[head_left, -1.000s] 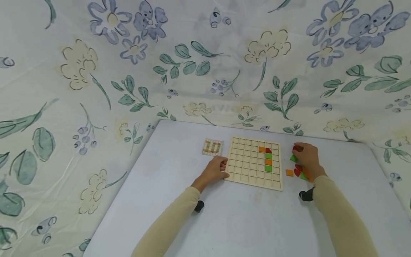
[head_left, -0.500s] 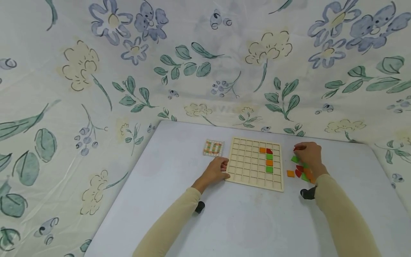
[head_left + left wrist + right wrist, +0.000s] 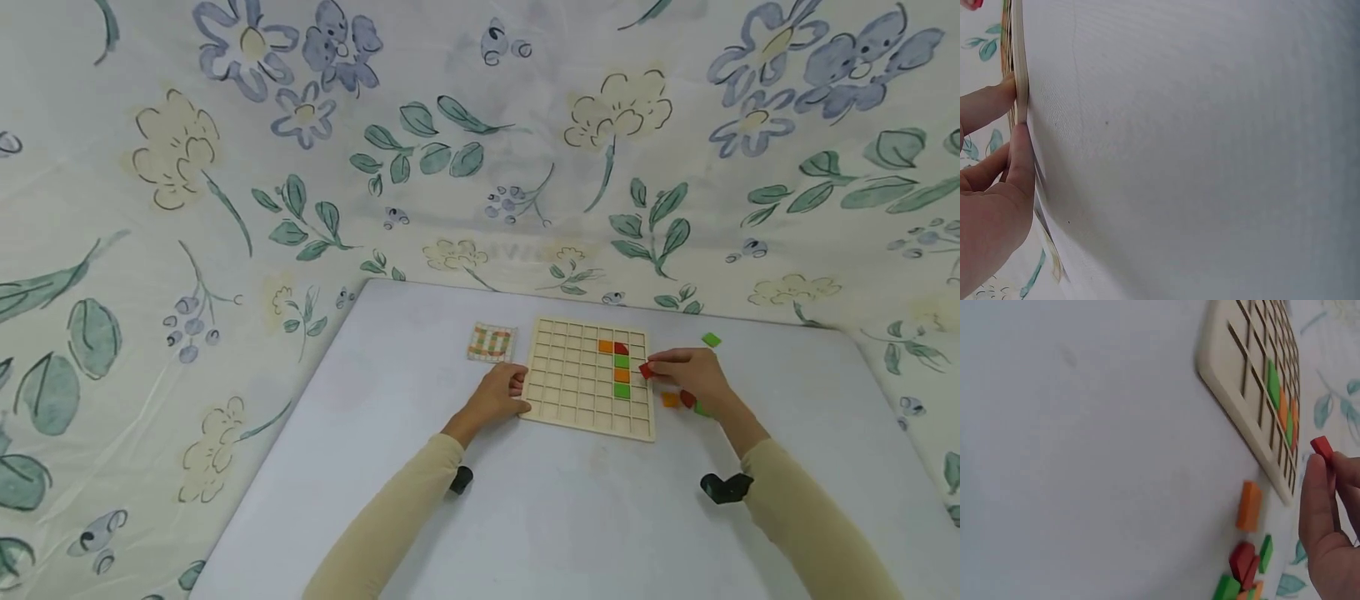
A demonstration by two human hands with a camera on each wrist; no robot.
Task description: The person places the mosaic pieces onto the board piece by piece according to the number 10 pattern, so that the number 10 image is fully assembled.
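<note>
A pale wooden grid board (image 3: 570, 408) lies on the white table, with orange, red and green tiles in some cells toward its right side. My left hand (image 3: 497, 397) holds the board's left edge near the front corner; in the left wrist view, the thumb and a finger (image 3: 988, 103) press against the rim. Between the thumb and fingertips of my right hand (image 3: 692, 375) is a small red tile (image 3: 647, 369), held at the board's right edge. The right wrist view shows that red tile (image 3: 1322, 447) raised above the table. Its full shape is partly covered by fingers.
Loose tiles lie right of the board, including an orange tile (image 3: 671, 400) and a dark red tile (image 3: 687, 399), partly under my right hand. A green tile (image 3: 711, 339) lies farther back. A checked patterned square (image 3: 492, 342) sits left of the board. Floral fabric (image 3: 450, 208) hangs behind.
My right hand has moved left and slightly nearer, carrying the red tile from the loose pieces to the board's right edge. A green tile now shows behind it. The left hand stays at the board.
</note>
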